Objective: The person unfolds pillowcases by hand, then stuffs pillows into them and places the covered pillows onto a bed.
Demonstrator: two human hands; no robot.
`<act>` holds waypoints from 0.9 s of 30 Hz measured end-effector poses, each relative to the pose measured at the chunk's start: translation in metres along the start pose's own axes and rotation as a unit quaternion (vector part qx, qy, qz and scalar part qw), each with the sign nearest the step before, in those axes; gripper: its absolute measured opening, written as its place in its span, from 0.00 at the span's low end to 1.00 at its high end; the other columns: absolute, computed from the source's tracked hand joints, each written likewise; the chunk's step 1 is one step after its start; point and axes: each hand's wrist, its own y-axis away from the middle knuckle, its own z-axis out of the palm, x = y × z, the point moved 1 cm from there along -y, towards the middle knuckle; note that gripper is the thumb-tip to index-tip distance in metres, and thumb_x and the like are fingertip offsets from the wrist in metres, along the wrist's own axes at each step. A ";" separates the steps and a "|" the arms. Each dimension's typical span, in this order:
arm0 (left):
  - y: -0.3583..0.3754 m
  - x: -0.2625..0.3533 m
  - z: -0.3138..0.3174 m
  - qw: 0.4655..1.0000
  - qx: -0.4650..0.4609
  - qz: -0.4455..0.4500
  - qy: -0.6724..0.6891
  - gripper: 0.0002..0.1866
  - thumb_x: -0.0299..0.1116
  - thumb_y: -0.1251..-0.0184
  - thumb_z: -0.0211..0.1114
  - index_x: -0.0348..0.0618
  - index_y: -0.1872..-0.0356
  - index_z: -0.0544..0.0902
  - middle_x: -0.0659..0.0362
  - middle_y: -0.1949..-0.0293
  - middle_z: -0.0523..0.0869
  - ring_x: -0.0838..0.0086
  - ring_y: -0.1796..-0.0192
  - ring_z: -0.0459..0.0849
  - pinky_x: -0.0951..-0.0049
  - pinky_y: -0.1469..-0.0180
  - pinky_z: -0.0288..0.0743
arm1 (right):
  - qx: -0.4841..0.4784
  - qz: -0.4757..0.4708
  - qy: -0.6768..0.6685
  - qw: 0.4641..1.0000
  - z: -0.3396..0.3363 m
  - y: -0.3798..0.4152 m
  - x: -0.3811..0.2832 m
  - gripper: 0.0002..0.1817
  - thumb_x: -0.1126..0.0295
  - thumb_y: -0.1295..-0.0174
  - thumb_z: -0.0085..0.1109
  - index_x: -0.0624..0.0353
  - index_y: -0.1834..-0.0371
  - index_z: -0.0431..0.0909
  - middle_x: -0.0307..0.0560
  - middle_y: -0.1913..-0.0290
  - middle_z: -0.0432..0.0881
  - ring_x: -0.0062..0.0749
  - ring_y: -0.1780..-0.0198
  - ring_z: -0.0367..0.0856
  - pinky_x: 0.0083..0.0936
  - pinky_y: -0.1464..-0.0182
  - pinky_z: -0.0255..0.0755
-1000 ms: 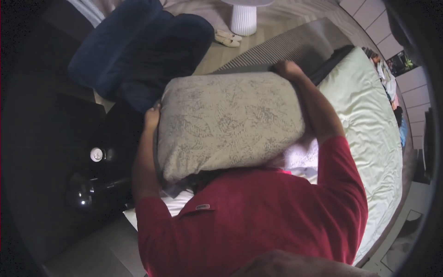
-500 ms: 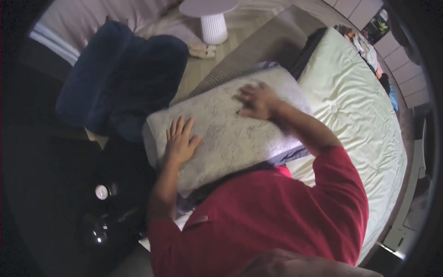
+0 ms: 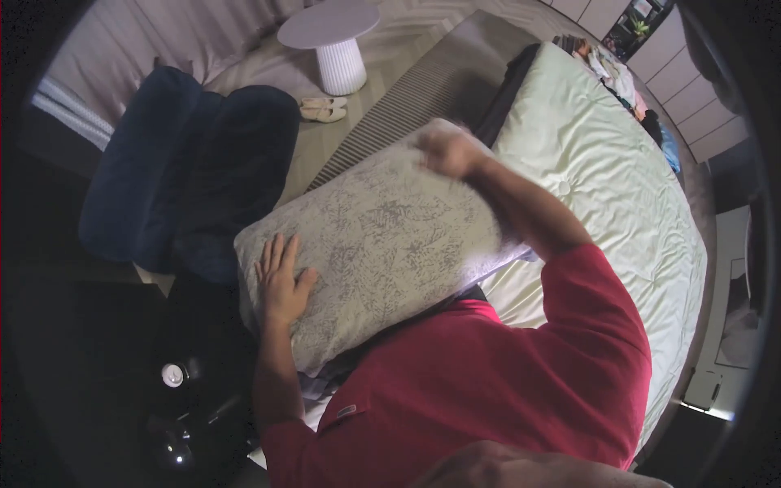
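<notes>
A plump pillow [image 3: 382,236] in a pale case with a grey leaf print lies in front of my body. My left hand [image 3: 285,281] rests flat on the pillow's left end, fingers spread. Over the far right corner is my right hand [image 3: 451,154], blurred by motion, its fingers smeared. Dark fabric [image 3: 338,366] shows under the pillow's near edge.
A bed with a pale green quilted cover [image 3: 602,203] fills the right side. Beyond the pillow are a ribbed grey bench [image 3: 390,114], a dark blue armchair [image 3: 191,171], a round white table [image 3: 329,24] and slippers [image 3: 323,110]. Clothes [image 3: 614,77] lie at the bed's far end.
My right hand has moved from lying spread on the pillow's top to its far right corner. The left hand stays on the left end. The view has shifted slightly.
</notes>
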 end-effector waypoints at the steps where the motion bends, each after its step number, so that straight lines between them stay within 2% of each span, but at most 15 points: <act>1: 0.000 -0.003 0.000 1.000 0.007 -0.005 -0.005 0.39 0.61 0.28 0.54 0.59 0.19 0.63 0.50 0.17 0.57 0.49 0.15 0.46 0.29 0.22 0.35 | -0.103 0.018 -0.011 0.995 0.041 0.001 0.023 0.45 0.30 0.27 0.38 0.51 0.17 0.56 0.60 0.17 0.55 0.52 0.17 0.54 0.45 0.17 0.44; 2: 0.001 -0.007 0.001 1.000 0.014 -0.013 -0.010 0.38 0.60 0.27 0.54 0.59 0.20 0.64 0.52 0.17 0.58 0.51 0.15 0.47 0.29 0.22 0.35 | -0.205 0.035 -0.022 0.978 0.083 0.008 0.046 0.47 0.29 0.27 0.34 0.52 0.16 0.54 0.60 0.17 0.54 0.52 0.17 0.53 0.45 0.16 0.42; 3: 0.000 -0.012 -0.002 0.999 0.023 -0.019 -0.013 0.37 0.59 0.27 0.54 0.58 0.20 0.65 0.52 0.18 0.59 0.52 0.15 0.48 0.30 0.22 0.36 | -0.254 0.039 -0.024 0.966 0.096 0.012 0.054 0.48 0.28 0.27 0.33 0.53 0.16 0.53 0.60 0.17 0.53 0.53 0.17 0.52 0.46 0.16 0.41; 5: -0.003 -0.025 -0.007 0.994 -0.005 -0.113 0.000 0.36 0.56 0.24 0.51 0.58 0.19 0.63 0.55 0.17 0.56 0.54 0.15 0.46 0.32 0.21 0.37 | -0.153 0.075 -0.041 0.985 0.069 0.001 0.046 0.45 0.30 0.27 0.38 0.57 0.21 0.64 0.55 0.21 0.65 0.47 0.20 0.61 0.37 0.18 0.49; 6: 0.003 -0.036 -0.004 0.989 -0.020 -0.146 0.002 0.35 0.55 0.24 0.50 0.57 0.19 0.62 0.55 0.16 0.55 0.54 0.14 0.45 0.33 0.20 0.37 | -0.138 0.082 -0.052 0.986 0.065 0.002 0.044 0.45 0.31 0.27 0.39 0.58 0.23 0.67 0.54 0.22 0.68 0.46 0.20 0.63 0.35 0.19 0.51; 8: 0.017 -0.072 0.000 0.967 -0.005 -0.234 0.101 0.34 0.54 0.19 0.45 0.54 0.17 0.57 0.51 0.17 0.55 0.54 0.16 0.52 0.49 0.19 0.47 | -0.133 0.106 -0.044 0.984 0.066 0.010 0.046 0.44 0.32 0.26 0.39 0.58 0.23 0.67 0.56 0.21 0.66 0.47 0.20 0.61 0.36 0.19 0.50; 9: 0.013 -0.087 -0.002 0.958 0.011 -0.257 0.124 0.34 0.53 0.18 0.44 0.53 0.17 0.56 0.50 0.17 0.55 0.53 0.16 0.54 0.53 0.19 0.49 | -0.128 0.102 -0.040 0.986 0.059 0.008 0.051 0.44 0.32 0.26 0.39 0.59 0.23 0.67 0.57 0.21 0.66 0.47 0.19 0.60 0.37 0.19 0.50; 11: 0.020 -0.118 -0.003 0.948 -0.007 -0.289 0.131 0.34 0.57 0.17 0.40 0.42 0.26 0.71 0.46 0.27 0.73 0.51 0.24 0.68 0.58 0.22 0.58 | -0.100 0.095 -0.065 0.988 0.060 0.013 0.062 0.40 0.36 0.24 0.43 0.60 0.27 0.72 0.52 0.25 0.72 0.40 0.23 0.67 0.31 0.21 0.54; 12: 0.028 -0.128 -0.012 0.940 -0.006 -0.315 0.132 0.35 0.58 0.17 0.39 0.39 0.29 0.75 0.45 0.29 0.77 0.51 0.25 0.72 0.59 0.23 0.60 | -0.106 0.079 -0.074 0.988 0.061 0.011 0.061 0.39 0.37 0.23 0.43 0.61 0.28 0.73 0.51 0.26 0.74 0.38 0.24 0.69 0.29 0.21 0.55; 14: 0.040 -0.133 -0.051 0.936 0.078 -0.342 -0.014 0.28 0.51 0.20 0.47 0.41 0.35 0.76 0.43 0.39 0.83 0.46 0.34 0.79 0.52 0.34 0.68 | -0.093 0.121 -0.115 0.982 0.059 0.013 0.054 0.37 0.37 0.26 0.48 0.56 0.27 0.74 0.48 0.28 0.76 0.32 0.27 0.71 0.26 0.24 0.58; 15: 0.037 -0.135 -0.068 0.929 0.111 -0.343 -0.089 0.24 0.48 0.21 0.51 0.41 0.37 0.77 0.42 0.43 0.85 0.43 0.39 0.82 0.48 0.40 0.72 | -0.082 0.151 -0.133 0.976 0.053 0.017 0.057 0.36 0.38 0.27 0.51 0.54 0.27 0.75 0.46 0.29 0.78 0.30 0.28 0.72 0.24 0.25 0.59; 18: 0.019 -0.113 -0.121 0.921 0.194 -0.339 0.008 0.34 0.57 0.22 0.48 0.47 0.24 0.70 0.52 0.28 0.77 0.54 0.27 0.74 0.57 0.25 0.61 | -0.075 0.126 -0.167 0.975 0.058 0.018 0.055 0.38 0.37 0.27 0.50 0.60 0.29 0.76 0.50 0.30 0.79 0.32 0.28 0.73 0.27 0.26 0.62; 21: -0.019 -0.075 -0.140 0.944 0.251 -0.185 0.108 0.29 0.52 0.24 0.61 0.45 0.31 0.78 0.56 0.32 0.82 0.66 0.31 0.80 0.67 0.27 0.67 | -0.101 0.138 -0.136 0.976 0.052 0.017 0.046 0.40 0.36 0.26 0.46 0.58 0.26 0.73 0.52 0.26 0.74 0.39 0.24 0.68 0.30 0.23 0.57; 24: -0.061 -0.067 -0.107 0.974 0.171 -0.145 0.038 0.33 0.56 0.25 0.58 0.46 0.27 0.74 0.53 0.27 0.76 0.59 0.25 0.73 0.59 0.24 0.62 | -0.094 0.130 -0.155 0.975 0.055 0.018 0.045 0.44 0.31 0.29 0.48 0.60 0.26 0.72 0.55 0.26 0.74 0.41 0.24 0.69 0.33 0.23 0.59; 27: -0.074 -0.108 -0.008 0.983 0.014 -0.148 0.105 0.38 0.52 0.21 0.56 0.39 0.20 0.60 0.46 0.20 0.62 0.58 0.18 0.60 0.63 0.18 0.51 | -0.055 0.113 -0.143 0.982 0.063 0.026 0.062 0.39 0.36 0.26 0.48 0.59 0.28 0.75 0.54 0.29 0.77 0.39 0.26 0.72 0.29 0.23 0.59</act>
